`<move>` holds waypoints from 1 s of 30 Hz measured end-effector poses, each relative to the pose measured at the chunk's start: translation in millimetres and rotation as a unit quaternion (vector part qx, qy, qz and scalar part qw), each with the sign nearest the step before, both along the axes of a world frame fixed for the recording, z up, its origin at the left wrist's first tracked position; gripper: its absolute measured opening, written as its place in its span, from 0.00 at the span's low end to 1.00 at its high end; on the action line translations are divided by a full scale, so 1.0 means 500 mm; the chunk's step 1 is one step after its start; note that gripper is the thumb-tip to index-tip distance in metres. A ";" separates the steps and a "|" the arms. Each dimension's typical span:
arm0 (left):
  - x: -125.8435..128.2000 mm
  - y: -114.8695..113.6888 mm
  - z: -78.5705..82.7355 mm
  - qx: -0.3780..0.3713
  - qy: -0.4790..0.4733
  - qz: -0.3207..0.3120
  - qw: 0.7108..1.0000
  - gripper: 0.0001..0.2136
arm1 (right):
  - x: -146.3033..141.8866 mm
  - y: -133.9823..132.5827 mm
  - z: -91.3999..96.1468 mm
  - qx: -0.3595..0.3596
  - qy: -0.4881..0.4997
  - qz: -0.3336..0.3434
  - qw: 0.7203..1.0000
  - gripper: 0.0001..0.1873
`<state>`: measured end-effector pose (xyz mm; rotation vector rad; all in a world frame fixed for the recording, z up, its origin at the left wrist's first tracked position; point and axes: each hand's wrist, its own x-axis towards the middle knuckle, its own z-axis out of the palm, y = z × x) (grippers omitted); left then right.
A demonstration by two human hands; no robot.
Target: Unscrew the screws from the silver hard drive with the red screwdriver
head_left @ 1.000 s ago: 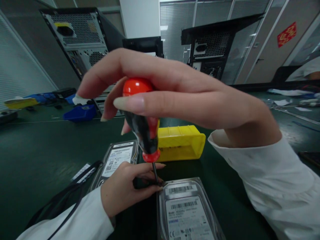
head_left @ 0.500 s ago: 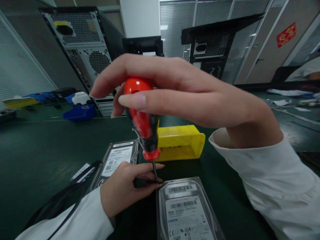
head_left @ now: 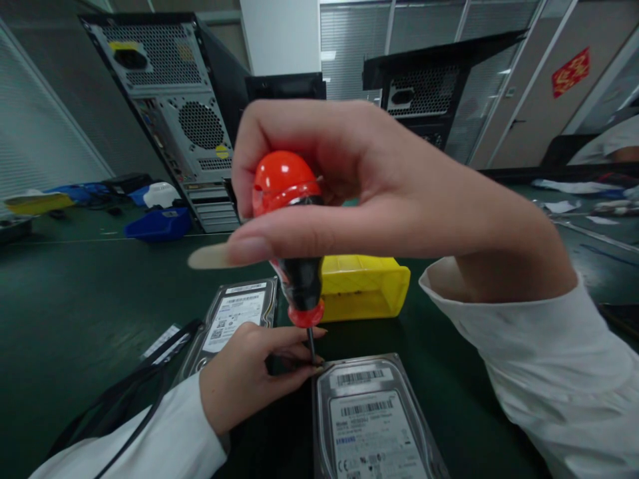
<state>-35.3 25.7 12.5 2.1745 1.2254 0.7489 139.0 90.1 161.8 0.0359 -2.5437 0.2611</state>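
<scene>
My right hand (head_left: 344, 179) is wrapped round the red and black handle of a screwdriver (head_left: 299, 279), its thumb stretched across the handle. The screwdriver stands nearly upright, shaft down. Its tip ends at the far left corner of a silver hard drive (head_left: 372, 426) lying label up. My left hand (head_left: 254, 372) is closed in a pinch beside that corner, fingertips around the tip; what they hold there is too small to make out. A second hard drive (head_left: 234, 318) lies behind my left hand, partly covered by it.
A yellow bin (head_left: 367, 289) lies beyond the hard drives. Black cables (head_left: 120, 399) run along the left. Further back are a blue bin (head_left: 158, 225), a computer case (head_left: 164, 100) and another case (head_left: 422, 93). Someone's white sleeve (head_left: 606, 141) shows at far right.
The fingers of my right hand have curled in around the screwdriver handle, and the thumb has swung lower across it. The screwdriver shifted slightly right. My left hand and the hard drives stayed put.
</scene>
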 end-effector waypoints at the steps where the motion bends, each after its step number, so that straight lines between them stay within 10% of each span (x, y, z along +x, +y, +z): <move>1: -0.001 0.000 -0.001 -0.001 0.001 0.001 1.000 0.15 | 0.001 0.002 -0.002 -0.013 -0.009 -0.008 1.000 0.24; 14: 0.003 -0.003 0.002 -0.025 0.024 0.017 0.999 0.15 | 0.008 0.001 0.000 -0.182 -0.038 0.081 0.979 0.30; 30: 0.019 -0.008 0.006 -0.078 -0.009 0.049 0.996 0.13 | 0.003 0.019 -0.005 -0.027 0.012 0.009 1.000 0.22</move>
